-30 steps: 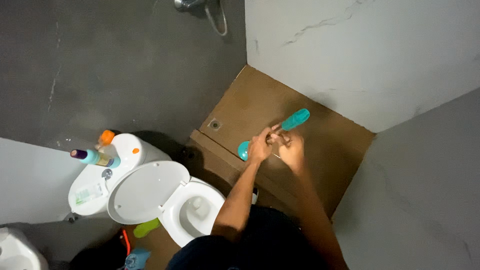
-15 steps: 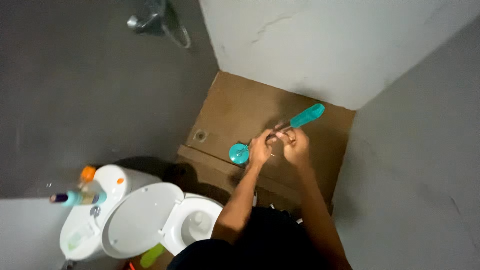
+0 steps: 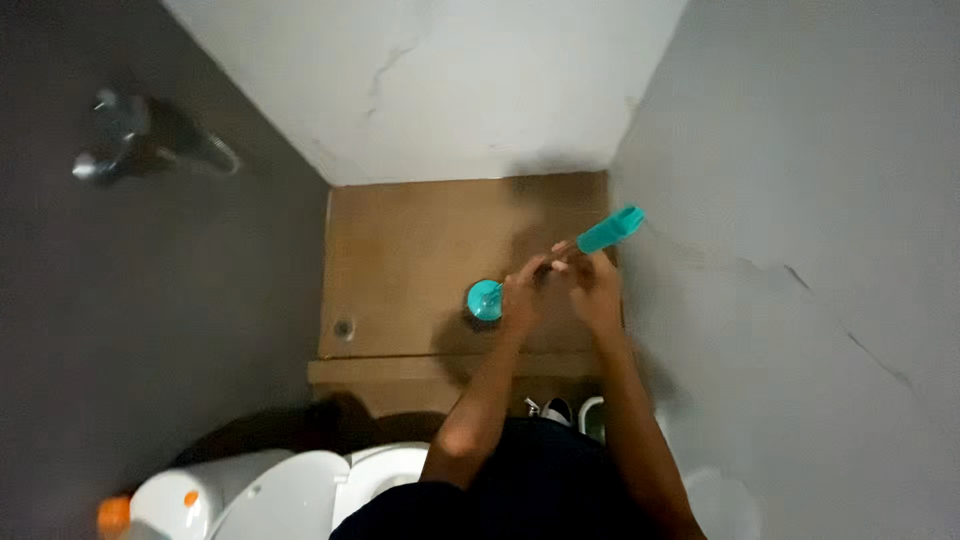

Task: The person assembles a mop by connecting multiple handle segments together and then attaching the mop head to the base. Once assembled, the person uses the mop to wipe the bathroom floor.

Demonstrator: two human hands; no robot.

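My left hand and my right hand are both closed around the thin shaft of a teal toilet brush. Its teal handle sticks up to the right above my hands. Its round teal end shows just left of my left hand, over the brown floor. Both forearms reach forward from the bottom of the view.
A white toilet with its lid raised sits at the lower left, an orange-capped bottle on its tank. A floor drain lies left of the brush. A metal tap juts from the dark left wall. Grey wall stands close on the right.
The view has swung right and turned, so the toilet slid to the bottom edge. My hands keep the same hold on the brush.
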